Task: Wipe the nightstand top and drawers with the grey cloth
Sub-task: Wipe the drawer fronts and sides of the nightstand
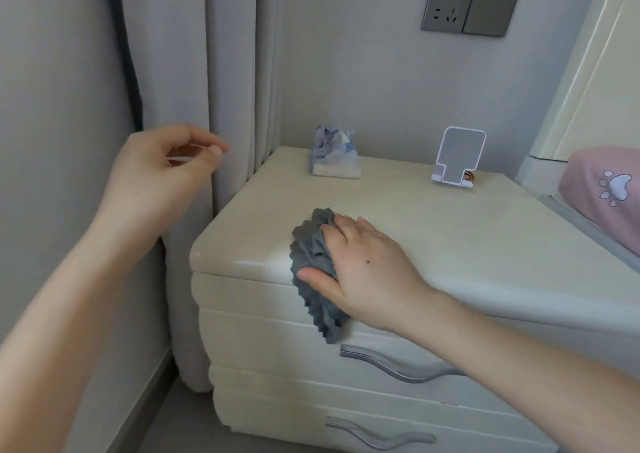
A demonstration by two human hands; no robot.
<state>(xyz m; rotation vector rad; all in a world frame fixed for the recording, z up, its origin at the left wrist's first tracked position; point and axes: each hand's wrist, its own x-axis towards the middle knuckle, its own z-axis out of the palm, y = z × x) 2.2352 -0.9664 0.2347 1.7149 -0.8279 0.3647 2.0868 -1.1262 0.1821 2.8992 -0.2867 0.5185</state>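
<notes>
Cloth work sits at the front lip of the nightstand (398, 217): the right hand (360, 265) presses the grey cloth (313, 255) flat against the rounded front edge, palm down, fingers spread over the bunched fabric and thumb pinning its lower part, while a loose scalloped tail hangs over the top drawer (263, 334). The left hand (162, 172) hangs in the air beside the curtain (228, 71), fingers loosely curled, holding nothing that can be made out.

To wipe well here, I judge the cloth wants spreading out rather than staying wadded, so more of it meets the surface, and the stroke should follow the curve of the edge down onto the drawer face. At the back, the tissue pack (334, 154) and the phone stand (457, 158) stand well apart from the cloth; they would need lifting or wiping around, and the free hand could do that.

The nightstand is cream, glossy and smooth, with soft rolled edges and stepped drawer fronts. The drawer handle (398, 366) is a wavy strip of brushed metal, whose underside could trap dust. The cloth looks soft, thick and crinkled.
</notes>
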